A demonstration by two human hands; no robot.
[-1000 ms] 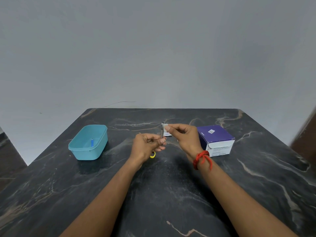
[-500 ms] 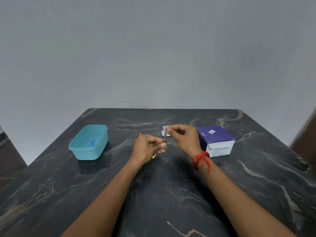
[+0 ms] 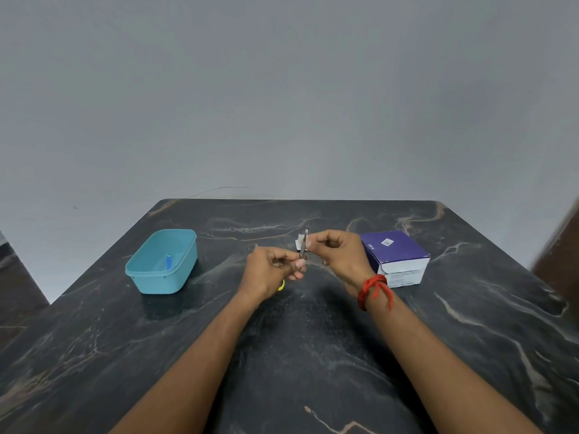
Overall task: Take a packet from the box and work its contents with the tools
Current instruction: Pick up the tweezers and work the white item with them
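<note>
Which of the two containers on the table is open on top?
The teal tub at the left: lidless, with a small blue thing lying inside. The purple box at the right has its top closed.

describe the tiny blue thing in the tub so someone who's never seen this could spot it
Start at the dark marbled stone table and find the teal rectangular plastic tub on its left side. Inside, on its floor, lies a small bright blue stick-like piece. It is the only thing visible in the tub, and a deeper blue than the teal walls.
</note>
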